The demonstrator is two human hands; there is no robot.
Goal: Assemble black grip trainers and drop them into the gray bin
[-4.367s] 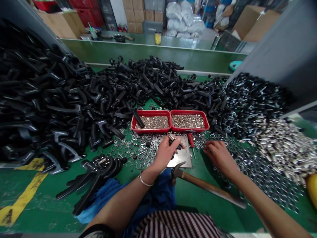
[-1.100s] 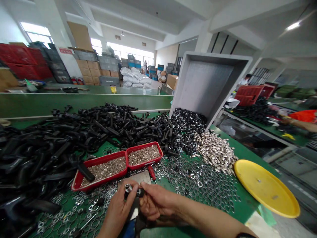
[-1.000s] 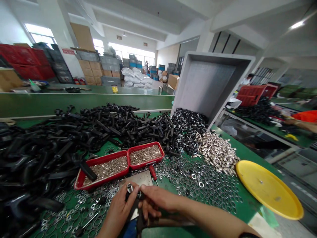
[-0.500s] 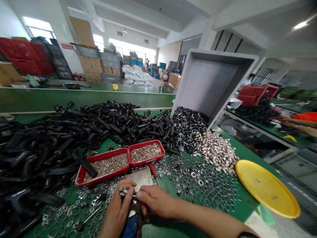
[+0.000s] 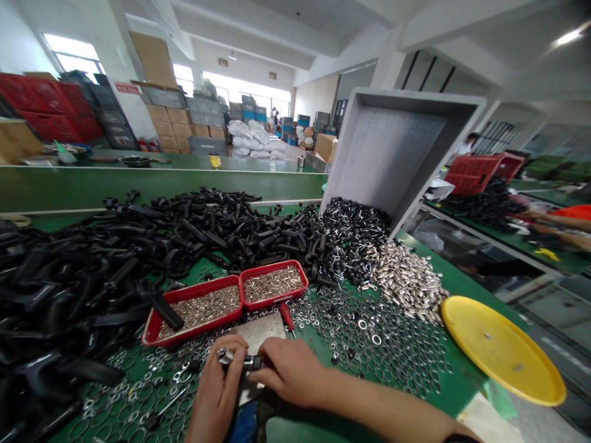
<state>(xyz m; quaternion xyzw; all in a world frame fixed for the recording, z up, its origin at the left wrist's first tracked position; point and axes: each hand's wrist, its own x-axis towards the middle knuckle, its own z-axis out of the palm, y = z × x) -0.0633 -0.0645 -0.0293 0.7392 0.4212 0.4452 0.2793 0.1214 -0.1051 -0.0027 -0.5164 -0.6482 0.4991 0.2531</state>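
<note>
My left hand (image 5: 217, 394) and my right hand (image 5: 286, 372) meet near the front edge of the green table, both closed on one small part (image 5: 237, 360) with a black body and a silver end. The silver end sits by my left fingertips; my right fingers pinch the black end. The part is held just above a flat metal plate (image 5: 263, 326). A red-handled screwdriver (image 5: 287, 317) lies beside the plate. Behind it stand two red trays (image 5: 221, 304) of small silver pieces.
A big heap of black plastic handles (image 5: 115, 258) fills the left and middle. Washers (image 5: 369, 338) and silver sleeves (image 5: 406, 283) cover the right, spilling from a tipped grey bin (image 5: 392, 154). A yellow plate (image 5: 503, 351) overhangs the right edge. Another person's arms (image 5: 563, 221) work at the far-right table.
The view rose from the table to the hall since the oldest frame. My right hand came from the washers to join the left on the small part; lately both hands have only shifted slightly.
</note>
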